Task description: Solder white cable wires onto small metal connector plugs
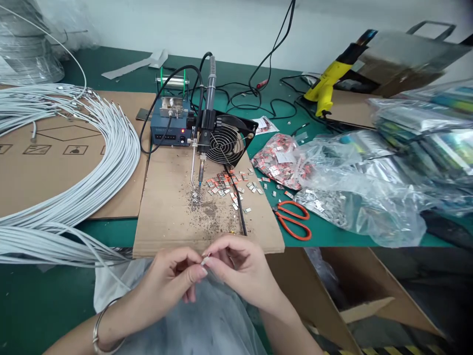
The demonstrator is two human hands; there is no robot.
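My left hand and my right hand meet at the front edge of a cardboard sheet. Both pinch a small pale piece between thumb and fingertips, perhaps a cable end; its details are too small to tell. Beyond them a soldering iron points tip down in its holder over dark crumbs. Small orange and silver connectors are scattered right of the tip. A coil of white cables lies at the left, with strands running down near my left wrist.
A blue soldering station and a black fan stand behind the sheet. Orange-handled scissors lie at its right, near plastic bags of parts. A yellow heat gun is farther back. Open cardboard boxes are below the table edge.
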